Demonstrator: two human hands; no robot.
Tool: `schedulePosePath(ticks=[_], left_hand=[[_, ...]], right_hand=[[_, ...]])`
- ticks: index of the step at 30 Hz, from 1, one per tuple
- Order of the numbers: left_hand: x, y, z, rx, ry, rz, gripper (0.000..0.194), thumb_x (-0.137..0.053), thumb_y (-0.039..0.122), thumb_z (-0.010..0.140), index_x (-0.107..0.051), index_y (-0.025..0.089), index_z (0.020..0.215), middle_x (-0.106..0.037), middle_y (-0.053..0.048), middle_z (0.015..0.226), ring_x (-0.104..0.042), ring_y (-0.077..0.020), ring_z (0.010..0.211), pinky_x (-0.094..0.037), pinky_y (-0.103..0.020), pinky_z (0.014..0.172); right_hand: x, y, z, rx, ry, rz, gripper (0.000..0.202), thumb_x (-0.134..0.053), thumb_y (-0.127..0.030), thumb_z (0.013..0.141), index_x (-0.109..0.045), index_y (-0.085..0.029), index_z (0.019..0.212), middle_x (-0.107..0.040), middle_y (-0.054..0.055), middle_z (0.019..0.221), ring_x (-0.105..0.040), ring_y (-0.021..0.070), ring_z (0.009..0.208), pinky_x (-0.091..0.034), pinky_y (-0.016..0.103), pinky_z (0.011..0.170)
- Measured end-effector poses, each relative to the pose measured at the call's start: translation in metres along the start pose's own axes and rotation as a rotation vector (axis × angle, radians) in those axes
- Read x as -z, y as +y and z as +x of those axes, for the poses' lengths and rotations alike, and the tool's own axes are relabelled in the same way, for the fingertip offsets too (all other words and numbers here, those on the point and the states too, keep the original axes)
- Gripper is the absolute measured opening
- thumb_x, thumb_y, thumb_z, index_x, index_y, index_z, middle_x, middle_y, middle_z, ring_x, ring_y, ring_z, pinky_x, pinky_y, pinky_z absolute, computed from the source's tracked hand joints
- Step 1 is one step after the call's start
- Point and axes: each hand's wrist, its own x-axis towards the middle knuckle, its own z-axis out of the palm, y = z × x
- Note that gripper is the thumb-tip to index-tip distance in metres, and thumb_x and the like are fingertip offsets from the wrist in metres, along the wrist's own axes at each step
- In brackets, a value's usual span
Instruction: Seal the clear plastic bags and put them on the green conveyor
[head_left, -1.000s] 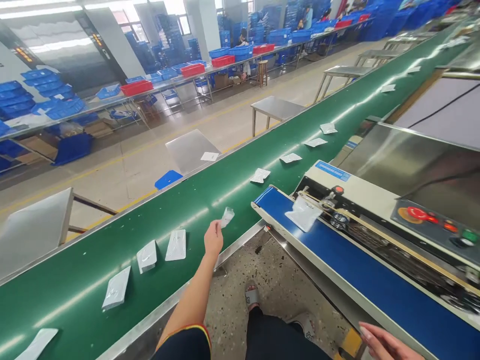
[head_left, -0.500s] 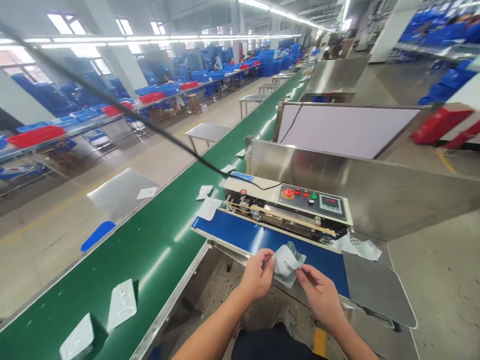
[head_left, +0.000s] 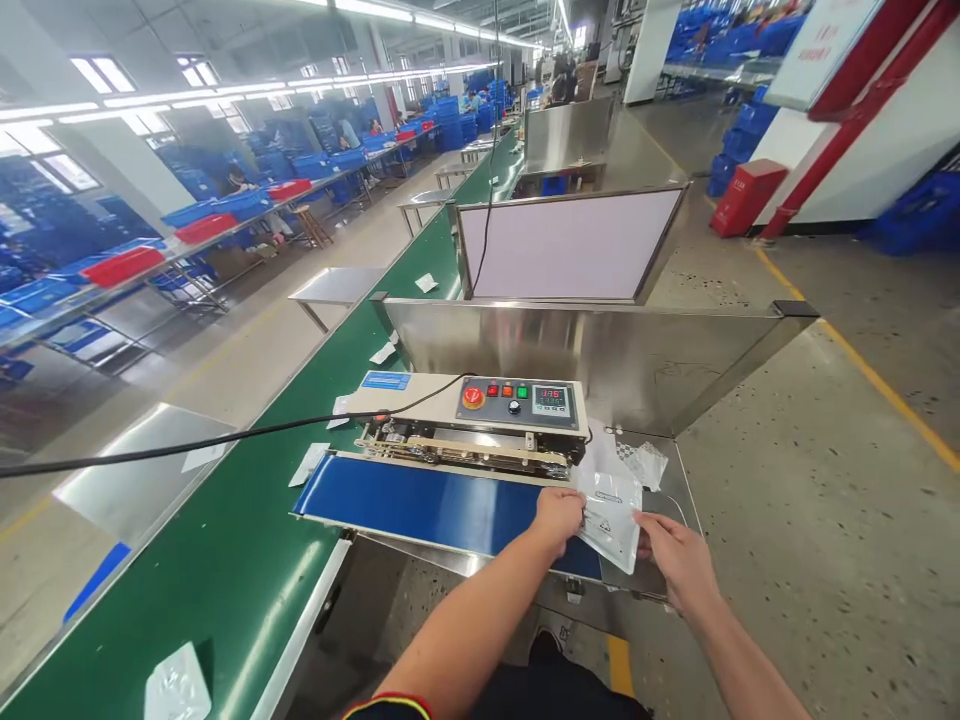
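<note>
A white pouch (head_left: 613,520) with dark print is stretched between both hands, over the right end of the blue belt (head_left: 420,500). My left hand (head_left: 559,518) is closed on its left edge. On its right edge, my right hand (head_left: 671,550) pinches it with thumb and fingers. The pouch's upper edge is close to the right end of the sealing machine (head_left: 487,400), which has a red knob, lit buttons and a digital display. Clear and white wrapping (head_left: 646,466) lies on the metal surface just beyond the pouch.
A green conveyor (head_left: 225,540) runs along the left, carrying several white pouches, one (head_left: 178,684) near the front. A black cable (head_left: 187,449) crosses above it. Behind the machine stands a metal panel (head_left: 525,335), then a framed white board (head_left: 562,245).
The view has turned to the right. My hands have shifted toward the machine's right end; the pouch between them now appears flat and spread out, where earlier its top was gaping.
</note>
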Motion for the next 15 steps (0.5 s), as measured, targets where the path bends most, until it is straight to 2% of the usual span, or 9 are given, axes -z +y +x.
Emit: schedulePosePath(ticks=[3, 8, 12, 15], left_hand=[[0.008, -0.002, 0.007, -0.018, 0.009, -0.055, 0.028, -0.089, 0.041, 0.076, -0.077, 0.016, 0.068, -0.065, -0.002, 0.063, -0.055, -0.0165, 0.061, -0.048, -0.029, 0.064], [0.045, -0.006, 0.009, -0.083, 0.052, -0.096, 0.041, -0.090, 0.056, 0.074, -0.074, 0.018, 0.067, -0.062, -0.001, 0.061, -0.057, -0.0183, 0.062, -0.050, -0.031, 0.065], [0.075, -0.008, 0.000, -0.166, 0.115, -0.127, 0.044, -0.087, 0.059, 0.078, -0.076, 0.018, 0.070, -0.063, -0.001, 0.062, -0.059, -0.0179, 0.062, -0.050, -0.030, 0.065], [0.108, -0.017, -0.016, -0.219, 0.173, -0.228, 0.039, -0.087, 0.054, 0.082, -0.082, 0.015, 0.084, -0.074, -0.005, 0.074, -0.066, -0.0179, 0.070, -0.052, -0.029, 0.068]], right_hand=[[-0.008, -0.005, 0.016, -0.005, -0.069, -0.025, 0.047, -0.086, -0.058, 0.056, -0.077, -0.019, 0.081, -0.072, 0.005, 0.065, -0.069, 0.0248, 0.062, -0.060, 0.035, 0.056], [-0.042, -0.009, 0.022, -0.004, -0.190, -0.075, 0.044, -0.089, -0.055, 0.057, -0.076, -0.019, 0.078, -0.073, 0.004, 0.065, -0.069, 0.0232, 0.060, -0.061, 0.034, 0.056], [-0.070, -0.016, 0.010, 0.004, -0.265, -0.104, 0.046, -0.092, -0.054, 0.056, -0.078, -0.017, 0.079, -0.074, 0.007, 0.068, -0.073, 0.0244, 0.065, -0.065, 0.035, 0.060], [-0.075, -0.015, -0.009, -0.004, -0.268, -0.136, 0.049, -0.096, -0.052, 0.051, -0.081, -0.018, 0.083, -0.079, 0.012, 0.078, -0.076, 0.0275, 0.071, -0.069, 0.038, 0.064]])
